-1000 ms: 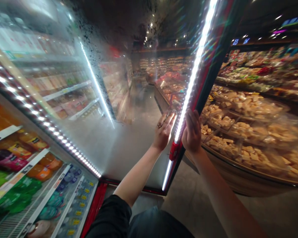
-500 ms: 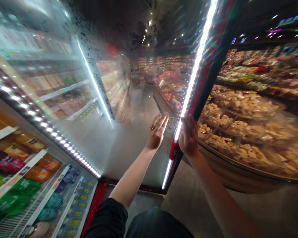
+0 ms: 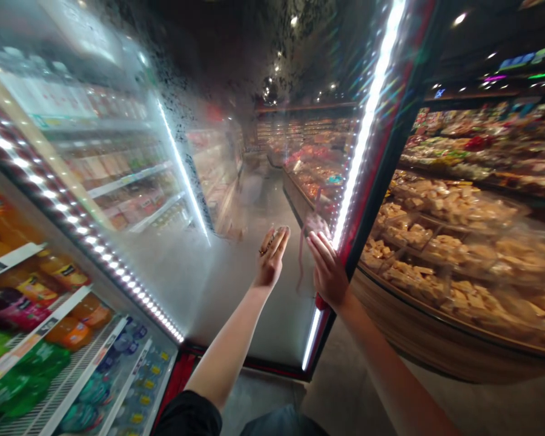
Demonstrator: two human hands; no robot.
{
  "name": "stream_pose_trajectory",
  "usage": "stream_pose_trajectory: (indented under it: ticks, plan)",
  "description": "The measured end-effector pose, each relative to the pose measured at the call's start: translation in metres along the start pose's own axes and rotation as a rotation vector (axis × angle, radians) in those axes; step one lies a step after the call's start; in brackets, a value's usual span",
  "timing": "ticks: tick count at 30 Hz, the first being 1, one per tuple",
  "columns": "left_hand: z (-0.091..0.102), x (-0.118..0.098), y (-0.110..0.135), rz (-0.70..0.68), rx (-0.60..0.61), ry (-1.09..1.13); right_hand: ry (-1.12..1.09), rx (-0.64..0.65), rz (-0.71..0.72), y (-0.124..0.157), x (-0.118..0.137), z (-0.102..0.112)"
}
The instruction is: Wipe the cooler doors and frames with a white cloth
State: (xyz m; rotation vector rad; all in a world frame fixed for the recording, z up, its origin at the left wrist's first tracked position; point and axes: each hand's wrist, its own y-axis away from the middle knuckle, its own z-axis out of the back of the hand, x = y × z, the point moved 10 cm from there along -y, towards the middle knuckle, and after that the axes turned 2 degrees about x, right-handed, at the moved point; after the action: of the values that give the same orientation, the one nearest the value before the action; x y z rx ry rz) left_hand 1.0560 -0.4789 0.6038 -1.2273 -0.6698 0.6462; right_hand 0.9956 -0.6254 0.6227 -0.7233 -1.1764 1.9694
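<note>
A cooler's glass door (image 3: pixel 236 303) stands open in front of me, fogged over its lower part. My left hand (image 3: pixel 271 259) is raised at the middle of the glass, fingers stretched out and close together, holding nothing I can see; whether it touches the pane is unclear. Beside the lit strip (image 3: pixel 358 154) on the door's edge, my right hand (image 3: pixel 329 269) lies with fingers extended over the glass. Partly covered by its wrist is a red door fitting (image 3: pixel 320 303). A faint pinkish shape with a cord-like tail (image 3: pixel 300 260) shows near the right fingertips, too blurred to name.
On the left, cooler shelves (image 3: pixel 79 300) hold orange, purple and green drink bottles (image 3: pixel 31 363). A row of lights (image 3: pixel 113 260) runs along the cooler frame. To the right, a curved wooden display counter (image 3: pixel 413 324) carries heaped packaged goods (image 3: pixel 458 248). Grey floor (image 3: pixel 272 387) lies below the door.
My right hand has shifted left from the door's edge onto the glass beside the light strip. My left hand has moved slightly left and lower, fingers still straight.
</note>
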Motion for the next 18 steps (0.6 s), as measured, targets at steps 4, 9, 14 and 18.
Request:
stream_pose_trajectory:
  ticks: [4,9,14,18]
  plan:
    - [0.007,0.007,0.016,-0.182,0.085,-0.021,-0.010,0.043,-0.010,0.000,0.008,-0.013]
    - [0.023,0.045,0.015,0.048,-0.042,-0.030,-0.028,0.102,-0.036,0.002,0.012,-0.026]
    - [0.011,0.030,0.010,0.007,0.006,0.018,-0.051,0.133,-0.065,0.000,0.011,-0.047]
    - [0.018,0.030,0.033,-0.199,0.129,0.029,-0.029,0.121,-0.092,-0.001,0.008,-0.054]
